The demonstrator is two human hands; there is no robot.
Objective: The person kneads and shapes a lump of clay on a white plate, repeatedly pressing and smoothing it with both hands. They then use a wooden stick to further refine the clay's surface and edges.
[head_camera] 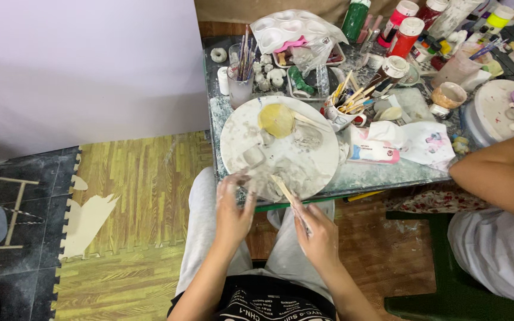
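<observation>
Right hand (319, 235) grips a wooden stick (285, 191); left hand (233, 205) half-open, clay-smeared.

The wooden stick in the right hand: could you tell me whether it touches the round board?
Cannot tell. In the head view the wooden stick, held by the right hand, overlaps the round board, but contact is unclear.

Paint bottles (408, 30), brush cup (240, 83), palette (290, 30)

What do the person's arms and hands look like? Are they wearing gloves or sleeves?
No gloves and no sleeves show: both forearms are bare. The left hand and right hand are smeared with pale, chalky clay, thickest on the fingers. No rings, watch or bracelets can be seen. A black top with white print shows at the bottom edge.
</observation>
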